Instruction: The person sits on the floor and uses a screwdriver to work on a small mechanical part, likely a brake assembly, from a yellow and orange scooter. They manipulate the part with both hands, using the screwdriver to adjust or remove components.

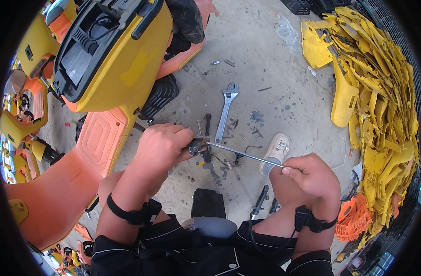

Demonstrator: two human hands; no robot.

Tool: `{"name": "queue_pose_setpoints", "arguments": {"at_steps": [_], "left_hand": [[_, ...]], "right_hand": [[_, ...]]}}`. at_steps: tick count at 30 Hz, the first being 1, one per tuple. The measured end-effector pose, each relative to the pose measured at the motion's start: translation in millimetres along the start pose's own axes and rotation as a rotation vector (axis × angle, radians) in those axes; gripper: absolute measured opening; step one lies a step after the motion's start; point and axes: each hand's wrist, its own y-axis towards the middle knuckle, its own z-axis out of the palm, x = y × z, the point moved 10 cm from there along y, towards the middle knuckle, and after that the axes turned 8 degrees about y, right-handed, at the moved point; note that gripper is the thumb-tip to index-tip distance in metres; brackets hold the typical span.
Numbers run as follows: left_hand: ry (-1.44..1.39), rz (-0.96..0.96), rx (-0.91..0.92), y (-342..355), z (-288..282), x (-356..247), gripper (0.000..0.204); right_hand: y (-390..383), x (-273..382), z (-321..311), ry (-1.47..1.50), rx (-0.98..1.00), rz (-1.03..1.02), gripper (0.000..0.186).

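Observation:
My left hand (pixel 167 141) is closed around a small dark metal part (pixel 197 146), held out over the floor between my knees. Most of that part is covered by the fingers, so its kind stays unclear. In my right hand (pixel 309 174), a fist grips one end of a long, thin metal rod (pixel 247 154). It looks like a screwdriver shaft, and any handle is hidden in the fist. The rod's far end meets the dark part at my left fingers. On the floor beyond lies an adjustable wrench (pixel 226 110), jaws pointing away, beside a short black-handled tool (pixel 208 125).
At left stands a yellow and orange scooter-like vehicle (pixel 141 69), close to my left arm. A tall pile of yellow plastic panels (pixel 376 92) fills the right side, with orange pieces (pixel 355 216) below. A clear plastic bag (pixel 288 32) and dark scraps lie about the floor.

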Motion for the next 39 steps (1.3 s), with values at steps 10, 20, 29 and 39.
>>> {"name": "queue_pose_setpoints", "arguments": {"at_steps": [10,20,29,39], "left_hand": [[0.007,-0.111,0.069,-2.5,3.5,19.1,0.040],[-0.104,-0.025,0.008,2.3,-3.1,5.3,0.042],[-0.145,0.008,0.023,0.3,-0.7,2.3,0.039],[-0.176,0.001,0.021,0.2,-4.7,3.7,0.038]], "right_hand": [[-6.4,-14.2,-9.1,-0.035,-0.036,0.044,0.018],[-4.1,-6.5,-5.8,0.039,0.028,-0.060,0.018],[-1.8,0.8,-3.2,0.035,0.060,-0.057,0.019],[-0.3,-2.3,-0.8,0.053,0.067,-0.039,0.017]]}}
